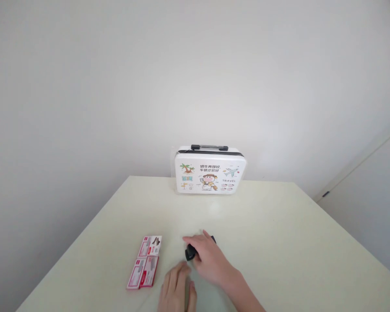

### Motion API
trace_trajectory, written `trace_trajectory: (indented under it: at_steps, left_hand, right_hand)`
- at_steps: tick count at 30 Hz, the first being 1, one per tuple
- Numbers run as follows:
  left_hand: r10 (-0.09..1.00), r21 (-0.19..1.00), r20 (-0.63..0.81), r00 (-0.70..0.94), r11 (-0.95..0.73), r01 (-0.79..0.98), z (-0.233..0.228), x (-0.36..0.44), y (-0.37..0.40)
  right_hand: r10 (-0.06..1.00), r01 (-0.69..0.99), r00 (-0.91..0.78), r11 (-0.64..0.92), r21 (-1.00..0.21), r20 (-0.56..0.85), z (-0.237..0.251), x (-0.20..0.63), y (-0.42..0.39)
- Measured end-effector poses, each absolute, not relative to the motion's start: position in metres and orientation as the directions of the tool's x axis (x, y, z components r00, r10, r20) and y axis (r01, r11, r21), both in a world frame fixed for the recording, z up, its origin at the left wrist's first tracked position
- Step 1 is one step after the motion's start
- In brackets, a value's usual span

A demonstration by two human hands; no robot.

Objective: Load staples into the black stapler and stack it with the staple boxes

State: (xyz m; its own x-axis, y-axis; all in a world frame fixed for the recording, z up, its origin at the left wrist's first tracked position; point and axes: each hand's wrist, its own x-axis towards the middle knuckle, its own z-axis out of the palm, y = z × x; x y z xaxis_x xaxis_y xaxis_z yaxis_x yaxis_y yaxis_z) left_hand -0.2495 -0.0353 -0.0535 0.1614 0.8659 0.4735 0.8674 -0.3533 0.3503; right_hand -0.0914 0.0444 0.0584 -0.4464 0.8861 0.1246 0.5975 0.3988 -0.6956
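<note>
From where I stand: one person, two bare hands, low over a pale table (pixel 263 225). Right hand (pixel 211 260) is closed over a black stapler-like tool (pixel 190 252) — fingers wrapped across the top, one blunt end poking out to the left, a dark bit showing past the knuckles on the far side. Tool sits around the middle of the near half of the table, mostly covered.

Left hand (pixel 176 288) is just beside it, nearer the person, fingers together and slightly bent, thumb apart; can't tell if anything is under the palm. Fingertips close to the tool's left end, contact unclear.

Left of the hands, small red-and-white boxes (pixel 144 264) lie in a block, slanted, printed with tool pictures; exact count hard to read. At the back edge, a white case (pixel 211 173) stands upright near the wall (pixel 117 86), black handle (pixel 209 147) on top, front printed with a cartoon figure, palm tree, plane and "TRAVEL" — black zip line along its upper edge.
</note>
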Motion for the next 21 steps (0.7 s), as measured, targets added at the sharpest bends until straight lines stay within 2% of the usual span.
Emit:
trace_trajectory:
  at_steps: [4,8,10,12,15,18,21]
  left_hand:
    - [0.837,0.171,0.503,0.216,-0.342,0.924,-0.071,-0.228,-0.022]
    - [0.861,0.121,0.463,0.211,-0.297,0.947,-0.078,-0.223,-0.018]
    - [0.875,0.11,0.447,0.189,-0.263,0.959,-0.075,-0.229,-0.014]
    - [0.867,0.083,0.447,0.219,-0.284,0.955,-0.068,-0.238,-0.008]
    - [0.812,0.039,0.472,0.344,-0.409,0.912,-0.056,-0.25,0.001]
    - [0.791,0.09,0.493,0.362,-0.46,0.883,-0.044,-0.259,0.005]
    - [0.829,0.206,0.517,0.213,-0.362,0.909,-0.037,-0.274,-0.003]
  right_hand:
    - [0.94,0.607,-0.294,0.323,-0.726,0.172,0.051,-0.086,0.034]
    - [0.964,0.542,-0.055,0.246,-0.804,0.258,0.04,-0.101,0.036]
    - [0.969,0.366,0.098,0.178,-0.914,0.228,0.037,-0.097,0.039]
    - [0.952,0.08,0.286,0.091,-0.993,0.11,0.036,-0.083,0.042]
    - [0.876,-0.346,0.467,0.054,-0.937,-0.122,0.029,-0.056,0.041]
    - [0.861,-0.538,0.452,0.053,-0.841,-0.235,0.018,-0.033,0.035]
    - [0.85,-0.589,0.455,0.064,-0.806,-0.265,0.005,-0.016,0.022]
